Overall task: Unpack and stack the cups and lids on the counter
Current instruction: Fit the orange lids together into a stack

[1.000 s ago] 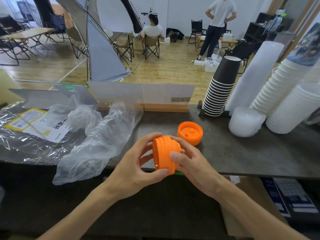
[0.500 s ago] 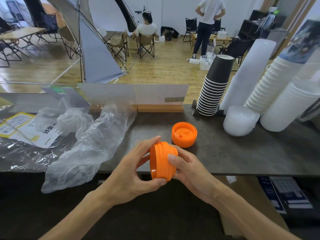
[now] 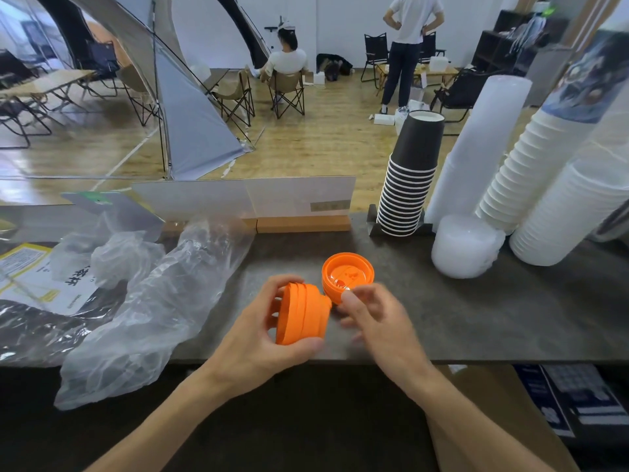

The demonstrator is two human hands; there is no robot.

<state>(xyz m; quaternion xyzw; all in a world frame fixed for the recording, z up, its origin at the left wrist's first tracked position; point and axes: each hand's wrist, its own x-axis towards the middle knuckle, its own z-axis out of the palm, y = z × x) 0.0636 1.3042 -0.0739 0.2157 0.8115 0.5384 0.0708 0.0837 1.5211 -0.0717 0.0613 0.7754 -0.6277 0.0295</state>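
Observation:
My left hand (image 3: 258, 338) grips a short stack of orange lids (image 3: 303, 313), turned on its side just above the counter's front edge. A small pile of orange lids (image 3: 347, 274) sits on the dark counter (image 3: 459, 318) right behind it. My right hand (image 3: 377, 321) is blurred, off the held stack. Its thumb tip lies at the near rim of the pile and its fingers curve beside it. Whether it pinches a lid is unclear.
Crumpled clear plastic wrap (image 3: 149, 311) and a labelled bag (image 3: 30, 281) cover the counter's left. Back right stand black cups (image 3: 413, 175), tall white cup stacks (image 3: 531, 172), a wrapped sleeve (image 3: 476, 148) and clear lids (image 3: 466, 247). A low card divider (image 3: 245, 199) lines the far edge.
My right hand has let go of the held stack's end and moved right and forward to the pile on the counter. The left hand keeps its grip on the stack.

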